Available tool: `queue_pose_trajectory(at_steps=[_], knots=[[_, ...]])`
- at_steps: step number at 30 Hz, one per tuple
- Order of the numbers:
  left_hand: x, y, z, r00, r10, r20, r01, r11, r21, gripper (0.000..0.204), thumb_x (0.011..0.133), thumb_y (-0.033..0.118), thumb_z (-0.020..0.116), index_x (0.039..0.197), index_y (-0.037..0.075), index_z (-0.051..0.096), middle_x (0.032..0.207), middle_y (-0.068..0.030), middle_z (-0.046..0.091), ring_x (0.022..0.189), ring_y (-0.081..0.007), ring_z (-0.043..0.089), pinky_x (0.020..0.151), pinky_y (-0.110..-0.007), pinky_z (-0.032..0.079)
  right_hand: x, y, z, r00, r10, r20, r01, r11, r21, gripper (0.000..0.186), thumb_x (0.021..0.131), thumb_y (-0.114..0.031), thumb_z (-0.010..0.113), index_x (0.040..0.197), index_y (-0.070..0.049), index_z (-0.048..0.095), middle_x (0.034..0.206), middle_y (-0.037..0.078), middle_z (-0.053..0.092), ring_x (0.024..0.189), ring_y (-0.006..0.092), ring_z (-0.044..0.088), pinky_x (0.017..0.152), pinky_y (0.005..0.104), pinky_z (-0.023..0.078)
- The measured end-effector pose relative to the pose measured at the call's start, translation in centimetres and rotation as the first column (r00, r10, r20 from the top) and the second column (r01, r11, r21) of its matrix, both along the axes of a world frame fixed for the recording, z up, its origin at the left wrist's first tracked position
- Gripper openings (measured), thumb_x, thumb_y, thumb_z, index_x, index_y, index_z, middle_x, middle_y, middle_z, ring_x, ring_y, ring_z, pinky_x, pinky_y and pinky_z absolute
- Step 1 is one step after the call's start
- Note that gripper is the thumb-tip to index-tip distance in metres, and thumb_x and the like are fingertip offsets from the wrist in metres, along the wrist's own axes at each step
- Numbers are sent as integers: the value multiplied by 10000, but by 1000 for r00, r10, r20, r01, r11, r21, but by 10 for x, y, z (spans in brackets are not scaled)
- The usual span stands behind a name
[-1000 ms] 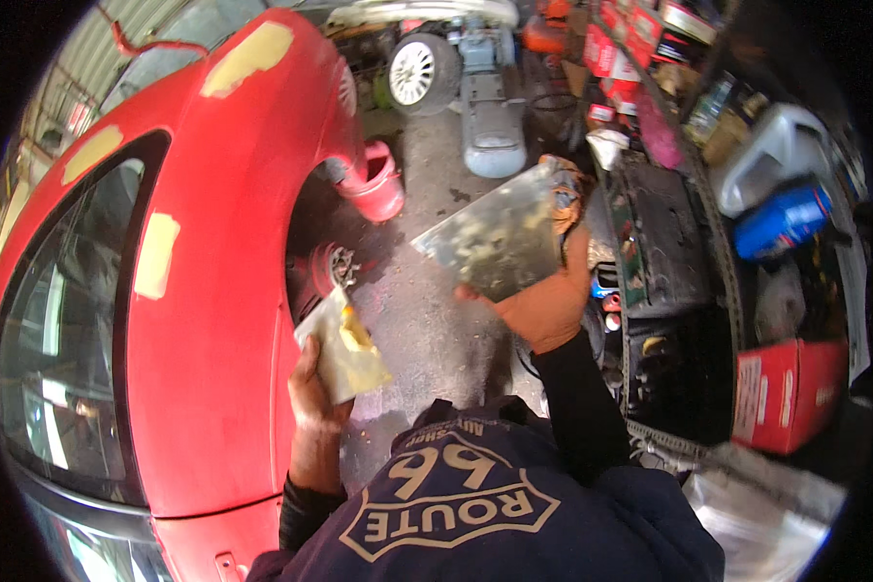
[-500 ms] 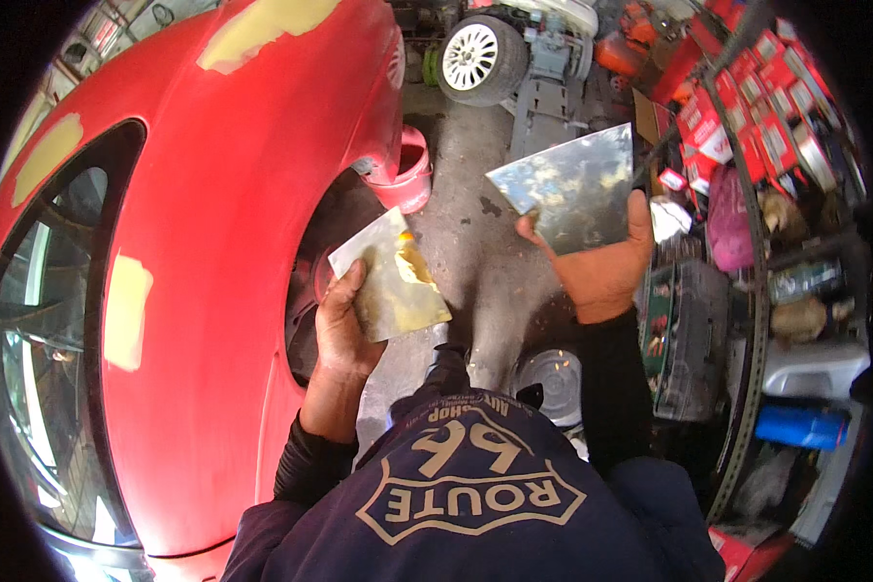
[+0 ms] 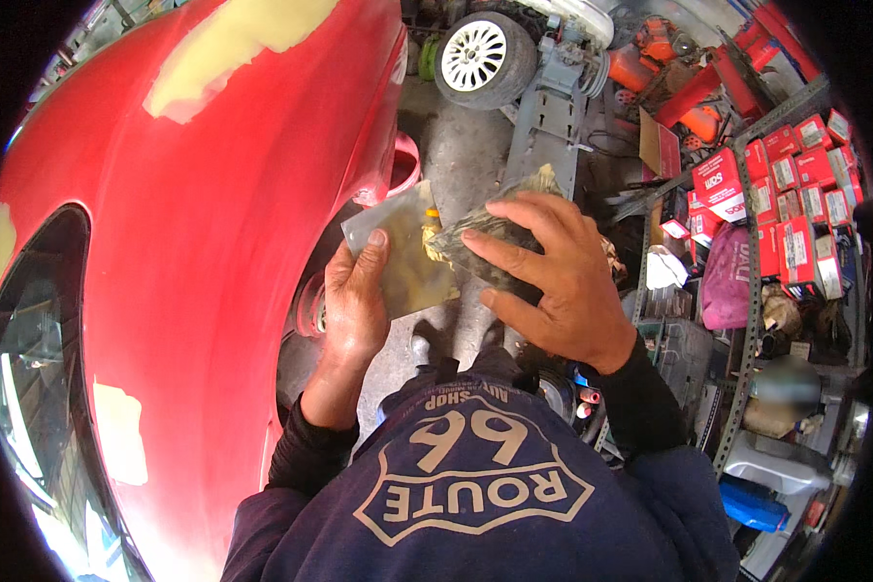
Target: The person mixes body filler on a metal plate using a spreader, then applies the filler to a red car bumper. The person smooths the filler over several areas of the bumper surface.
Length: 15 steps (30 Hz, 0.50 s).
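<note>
My left hand point(image 3: 357, 296) grips a flat grey plate point(image 3: 393, 257) by its left edge, thumb on top. Soft yellow body filler point(image 3: 433, 242) lies along the plate's right side, with a small orange-yellow dab at its upper end. In my right hand point(image 3: 577, 281) is a thin flat spreader sheet point(image 3: 452, 243), smeared and dull, its far corner showing beyond the fingers. The sheet's left tip meets or overlaps the filler; exact contact cannot be told. To my left stands a red car body point(image 3: 204, 252) with several dried yellow filler patches point(image 3: 228, 53).
A pink bucket point(image 3: 406, 163) stands beside the car. Ahead are a wheel with a white rim point(image 3: 472, 55) and a grey metal car part point(image 3: 543, 145). On my right, a metal shelf point(image 3: 753, 291) carries red-and-white boxes point(image 3: 795, 252), a pink bag point(image 3: 726, 281) and a blue container point(image 3: 755, 504).
My right hand has swung left and turned over, bringing the spreader sheet from well apart to the filler on the plate. The left hand has shifted slightly right. The view has tilted.
</note>
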<state>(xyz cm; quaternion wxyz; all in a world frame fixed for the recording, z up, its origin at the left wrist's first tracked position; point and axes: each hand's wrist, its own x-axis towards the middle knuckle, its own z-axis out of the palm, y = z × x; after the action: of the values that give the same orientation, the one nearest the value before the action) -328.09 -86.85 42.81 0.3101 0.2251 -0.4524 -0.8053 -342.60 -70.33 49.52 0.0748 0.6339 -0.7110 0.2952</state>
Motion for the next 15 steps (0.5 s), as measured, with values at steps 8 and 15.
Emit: queue_pose_trajectory(at_steps=[8,15], knots=[[-35,-11,9,999,45,6,-44,992,-114,299,1018,191,516,1216,-29,555,1099,-82,647,983,-145,609,878,-302,489,-44,-22,-4,972,196,132,-212,971,114,462,704,-213,729,1160,-151,698,1226,79,598,1182,315,522,975,456,404],[-56,-9,29,996,61,70,-56,996,-67,266,1004,206,525,1164,-5,559,1069,-110,656,939,-187,646,829,-343,534,-76,-31,0,991,130,8,-131,991,27,461,704,-206,727,1158,-135,702,1242,84,600,1197,311,526,973,459,403]])
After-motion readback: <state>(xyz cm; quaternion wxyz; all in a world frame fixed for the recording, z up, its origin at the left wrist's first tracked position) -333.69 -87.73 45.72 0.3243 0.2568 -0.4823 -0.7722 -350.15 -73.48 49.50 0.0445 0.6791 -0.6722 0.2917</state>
